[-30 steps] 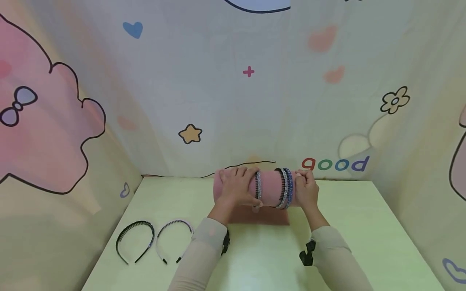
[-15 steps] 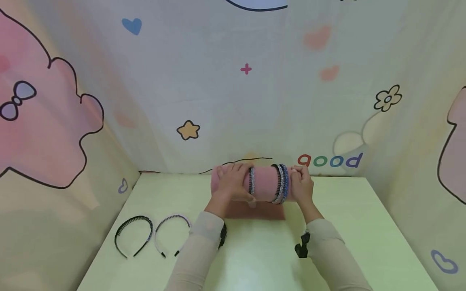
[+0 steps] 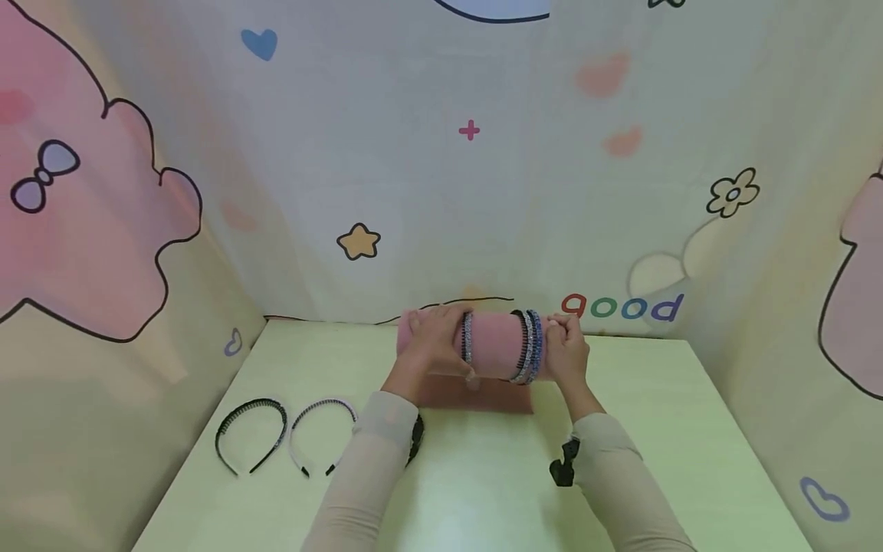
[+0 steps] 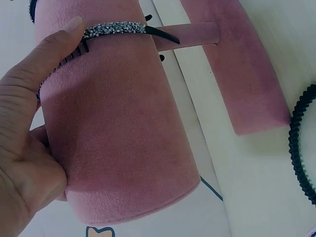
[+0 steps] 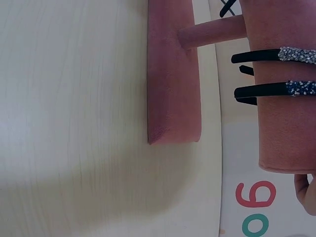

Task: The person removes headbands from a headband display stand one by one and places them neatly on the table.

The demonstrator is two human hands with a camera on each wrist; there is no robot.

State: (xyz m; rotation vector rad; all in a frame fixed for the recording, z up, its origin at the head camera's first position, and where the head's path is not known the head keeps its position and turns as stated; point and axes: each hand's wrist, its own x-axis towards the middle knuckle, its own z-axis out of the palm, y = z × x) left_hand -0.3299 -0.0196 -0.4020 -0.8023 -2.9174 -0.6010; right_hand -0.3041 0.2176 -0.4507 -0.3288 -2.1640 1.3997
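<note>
A pink velvet headband stand (image 3: 495, 345) has a padded roll on a post above a flat base (image 3: 493, 395). My left hand (image 3: 431, 339) lies over the roll's left part, fingers across the top. Its thumb presses on a silver-glitter headband (image 4: 116, 29) with black teeth, which sits round the roll. My right hand (image 3: 569, 351) grips the roll's right end, fingers curled; only a few fingertips show in the right wrist view. Just left of it, another silver-glitter headband (image 5: 298, 55) and a blue-glitter headband (image 5: 300, 88) sit side by side.
On the table's left lie a black toothed headband (image 3: 251, 402) and a pale lilac headband (image 3: 324, 402), the latter close to my left sleeve. A patterned cloth (image 3: 428, 192) hangs right behind the stand.
The headband under my left hand has shifted slightly left along the roll, away from the right-hand pair. My right hand stays at the roll's end. The head view has shifted a little.
</note>
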